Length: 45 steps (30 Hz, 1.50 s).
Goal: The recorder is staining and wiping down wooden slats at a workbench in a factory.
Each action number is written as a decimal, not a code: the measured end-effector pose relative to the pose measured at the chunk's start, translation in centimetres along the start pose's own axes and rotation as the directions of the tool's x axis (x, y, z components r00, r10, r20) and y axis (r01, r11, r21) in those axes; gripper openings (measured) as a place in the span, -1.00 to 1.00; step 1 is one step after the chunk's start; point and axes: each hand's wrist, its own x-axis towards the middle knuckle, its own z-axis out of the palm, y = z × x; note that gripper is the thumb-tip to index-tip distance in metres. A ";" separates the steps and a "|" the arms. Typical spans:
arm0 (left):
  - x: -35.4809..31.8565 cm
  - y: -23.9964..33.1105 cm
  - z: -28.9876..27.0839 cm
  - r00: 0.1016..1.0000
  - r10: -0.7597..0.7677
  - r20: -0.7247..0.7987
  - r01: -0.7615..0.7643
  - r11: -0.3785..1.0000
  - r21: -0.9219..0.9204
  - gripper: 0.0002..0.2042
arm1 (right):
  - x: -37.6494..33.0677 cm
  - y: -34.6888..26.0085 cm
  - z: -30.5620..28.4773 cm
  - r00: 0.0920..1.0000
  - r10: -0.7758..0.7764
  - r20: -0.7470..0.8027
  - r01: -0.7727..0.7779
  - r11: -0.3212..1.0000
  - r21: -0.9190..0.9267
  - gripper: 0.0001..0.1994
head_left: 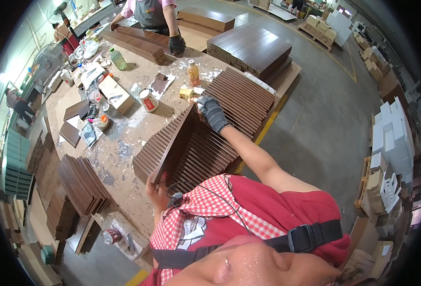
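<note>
My left hand (157,191) grips the near end of a dark brown wooden board (178,143), with fingers and thumb on either side of it. The board stands tilted on its edge above rows of similar brown slats (198,159). My right hand (213,113), in a grey glove with bare fingertips, is at the board's far end with its fingers curled. What its fingertips pinch is too small to make out. Just beyond them lies a yellow block (186,92). More ridged slats (241,100) lie to the right, under my right forearm.
A red-and-white can (148,100), a bottle of amber liquid (193,72) and a green bottle (118,59) stand on the stained worktable (124,128). Curved brown boards (83,185) lie at the left edge. Across the table, a co-worker's gloved hand (176,45) rests by long boards (139,44).
</note>
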 end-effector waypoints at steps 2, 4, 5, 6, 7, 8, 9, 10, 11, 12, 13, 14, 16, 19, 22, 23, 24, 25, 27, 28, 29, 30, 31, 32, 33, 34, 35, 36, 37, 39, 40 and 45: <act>-0.1 0.5 0.1 1.000 0.016 -0.005 -0.015 0.998 0.066 -0.75 | -0.6 0.9 -1.1 0.983 -0.156 -0.098 0.063 0.787 -0.614 -0.82; 0.0 1.2 0.5 1.000 0.013 0.000 -0.013 0.994 0.112 -0.73 | -1.0 1.6 -1.8 0.724 -0.628 0.286 0.390 0.031 -0.920 -0.84; 0.1 1.6 0.8 1.000 0.031 0.003 -0.032 0.986 0.161 -0.72 | -1.2 1.9 -1.9 0.744 -0.600 0.295 0.370 0.003 -0.929 -0.82; 0.2 2.0 1.1 1.000 0.007 -0.030 -0.001 0.975 0.220 -0.72 | -1.5 2.0 -2.1 0.754 -0.594 0.279 0.341 -0.009 -0.940 -0.80; 0.3 2.4 1.4 0.998 -0.008 -0.068 0.028 0.955 0.296 -0.73 | -1.7 2.1 -2.0 0.858 -0.502 0.114 0.335 0.376 -0.864 -0.81; 0.3 2.7 1.8 0.994 -0.008 -0.111 0.052 0.916 0.398 -0.73 | -2.0 2.0 -2.1 0.918 -0.397 -0.013 0.241 0.582 -0.777 -0.81; 0.6 2.9 2.1 0.989 -0.039 -0.144 0.083 0.947 0.311 -0.73 | -2.3 1.9 -2.0 0.916 -0.401 -0.016 0.237 0.574 -0.784 -0.82; 0.8 3.0 2.4 0.983 -0.058 -0.176 0.102 0.963 0.251 -0.73 | -2.5 1.6 -2.0 0.889 -0.458 0.030 0.275 0.480 -0.833 -0.81; 0.9 3.1 2.7 0.978 -0.029 -0.209 0.077 0.972 0.224 -0.73 | -2.9 1.2 -2.0 0.838 -0.520 0.164 0.334 0.251 -0.909 -0.80; 1.0 3.0 2.7 0.975 -0.100 -0.201 0.124 0.986 0.111 -0.72 | -3.1 0.9 -1.9 0.797 -0.561 0.224 0.377 0.171 -0.910 -0.80; 1.0 3.0 2.9 0.974 -0.118 -0.196 0.127 0.991 0.034 -0.72 | -3.3 0.3 -1.9 0.798 -0.554 0.237 0.361 0.124 -0.924 -0.79; 0.9 2.7 2.9 0.973 -0.133 -0.191 0.128 0.991 -0.042 -0.71 | -3.6 0.0 -1.8 0.802 -0.547 0.241 0.334 0.076 -0.939 -0.79; 0.7 2.5 2.5 0.984 -0.109 -0.139 0.120 0.990 0.078 -0.69 | -3.8 -0.8 -1.6 0.826 -0.509 0.242 0.335 0.099 -0.937 -0.77; -0.1 2.4 2.6 0.982 -0.103 -0.159 0.105 0.994 0.008 -0.68 | -4.0 -1.8 -1.6 0.843 -0.492 0.220 0.336 0.161 -0.928 -0.77; -0.8 2.6 2.7 0.957 -0.176 -0.230 0.127 0.969 -0.213 -0.66 | -4.4 -1.8 -1.5 0.815 -0.533 0.229 0.358 0.152 -0.921 -0.78; -1.0 2.6 2.5 0.946 -0.219 -0.238 0.144 0.944 -0.298 -0.65 | -4.6 -1.7 -1.5 0.782 -0.572 0.248 0.377 0.117 -0.919 -0.79; -1.1 2.7 2.2 0.923 -0.291 -0.251 0.189 0.913 -0.360 -0.63 | -4.7 -1.7 -1.4 0.769 -0.585 0.256 0.378 0.093 -0.921 -0.80; -1.4 2.6 1.7 0.897 -0.366 -0.248 0.237 0.872 -0.428 -0.61 | -4.9 -1.5 -1.3 0.736 -0.620 0.270 0.391 0.063 -0.918 -0.81; -1.7 2.4 0.8 0.873 -0.430 -0.231 0.279 0.828 -0.487 -0.59 | -4.9 -1.4 -1.2 0.818 -0.543 0.187 0.366 0.242 -0.899 -0.83; -1.7 2.1 0.0 0.878 -0.421 -0.226 0.275 0.832 -0.482 -0.60 | -4.9 -1.4 -1.1 0.847 -0.508 0.156 0.355 0.323 -0.877 -0.83; -1.8 1.9 -0.6 0.883 -0.414 -0.222 0.272 0.836 -0.478 -0.60 | -4.9 -1.4 -1.1 0.859 -0.493 0.139 0.350 0.367 -0.862 -0.83; -2.0 1.6 -1.1 0.857 -0.464 -0.225 0.322 0.823 -0.469 -0.61 | -4.9 -1.4 -1.1 0.871 -0.476 0.124 0.344 0.410 -0.845 -0.83; -2.3 1.3 -1.5 0.828 -0.512 -0.231 0.370 0.806 -0.461 -0.62 | -4.9 -1.3 -1.1 0.889 -0.442 0.116 0.337 0.462 -0.820 -0.83; -2.4 1.0 -1.8 0.773 -0.577 -0.265 0.436 0.785 -0.440 -0.62 | -4.8 -1.4 -1.3 0.851 -0.501 0.160 0.372 0.359 -0.856 -0.83; -2.6 0.8 -2.1 0.762 -0.627 -0.165 0.473 0.712 -0.519 -0.63 | -4.8 -1.3 -1.3 0.816 -0.540 0.208 0.399 0.264 -0.878 -0.83; -2.7 0.5 -1.9 0.750 -0.641 -0.163 0.479 0.696 -0.535 -0.61 | -4.8 -1.4 -1.4 0.780 -0.569 0.260 0.420 0.167 -0.892 -0.83; -2.9 0.3 -2.2 0.779 -0.624 -0.058 0.480 0.654 -0.585 -0.64 | -4.8 -1.2 -1.4 0.785 -0.572 0.237 0.415 0.201 -0.888 -0.83; -3.0 0.1 -2.1 0.808 -0.587 0.051 0.485 0.612 -0.625 -0.66 | -4.8 -1.2 -1.4 0.750 -0.607 0.262 0.429 0.144 -0.892 -0.83; -2.9 -0.1 -2.4 0.785 -0.611 0.107 0.532 0.575 -0.622 -0.59 | -4.9 -1.1 -1.3 0.709 -0.641 0.292 0.443 0.083 -0.893 -0.82; -2.9 -0.8 -2.7 0.745 -0.652 0.137 0.569 0.515 -0.642 -0.60 | -5.2 -1.1 -0.9 0.677 -0.660 0.324 0.459 0.035 -0.888 -0.81; -2.8 -1.2 -3.0 0.722 -0.672 0.165 0.589 0.473 -0.655 -0.61 | -5.3 -1.1 -0.5 0.695 -0.636 0.336 0.467 0.044 -0.883 -0.80; -2.7 -2.1 -4.2 0.680 -0.670 0.299 0.592 0.260 -0.763 -0.74 | -5.5 -1.7 0.7 0.789 -0.550 0.275 0.441 0.195 -0.876 -0.76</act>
